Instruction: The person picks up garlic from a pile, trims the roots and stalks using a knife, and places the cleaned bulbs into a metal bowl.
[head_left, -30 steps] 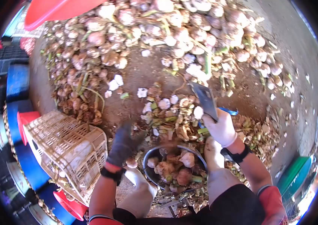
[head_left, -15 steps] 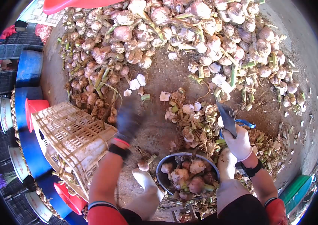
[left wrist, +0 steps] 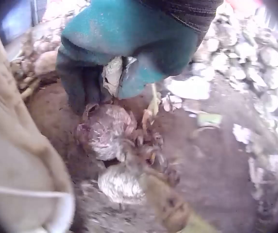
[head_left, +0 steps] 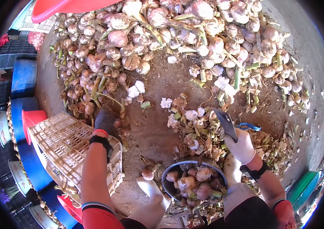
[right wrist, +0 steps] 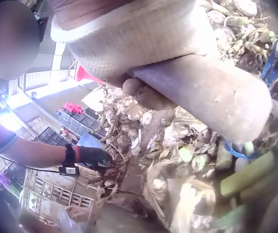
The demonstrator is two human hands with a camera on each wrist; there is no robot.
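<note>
My left hand, in a dark glove with teal fingers, is down at the edge of the garlic heap beside the crate. The left wrist view shows its fingers curled around a pale neck, with a purplish garlic bulb right under the fingertips. Another whitish bulb and a thick stalk lie close by. In a white glove, my right hand grips a knife, its dark broad blade pointing forward over the trimmings. Between my legs stands a basin of garlic bulbs.
A tipped, slatted plastic crate is right beside my left forearm. Ahead spreads a big garlic heap. Blue tubs and red basins line the left side. A blue strip lies near the knife.
My left hand has moved left and down to the garlic by the crate, and its fingers now hold a bulb there. The right hand keeps the knife over the trimmings. The head view has shifted.
</note>
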